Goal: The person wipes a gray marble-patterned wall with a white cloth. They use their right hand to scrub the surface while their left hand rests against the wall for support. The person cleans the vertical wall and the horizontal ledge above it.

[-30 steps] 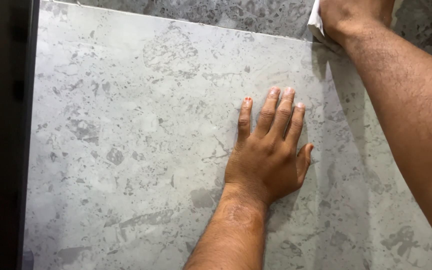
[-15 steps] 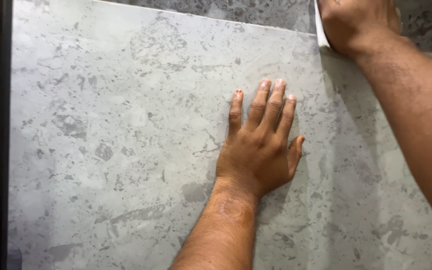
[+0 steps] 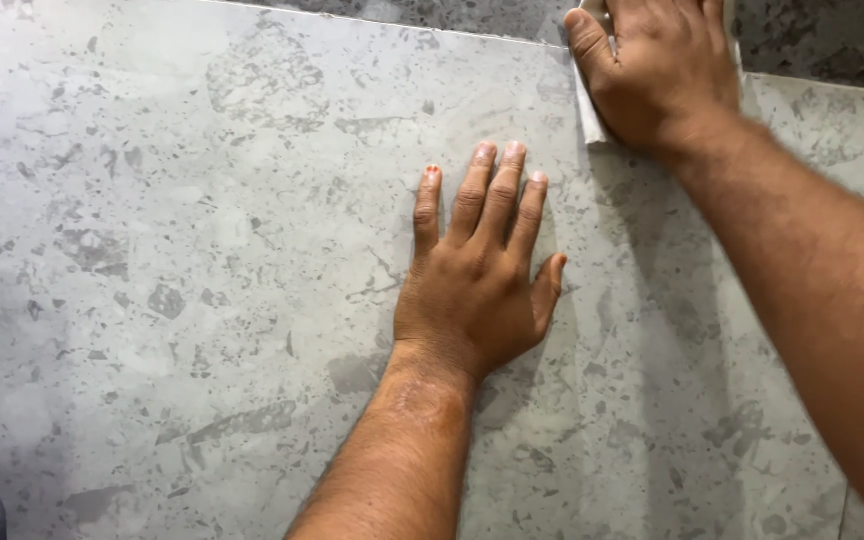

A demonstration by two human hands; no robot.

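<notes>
Head view: a large grey speckled stone tile fills the frame. The left hand lies flat on the tile near its middle, palm down, fingers straight and close together, holding nothing. The right hand rests at the far right, on the tile's far edge, its palm pressed down over a white cloth; a strip of the cloth shows beside the thumb. A darker grey tile lies beyond the far edge, at the far right.
</notes>
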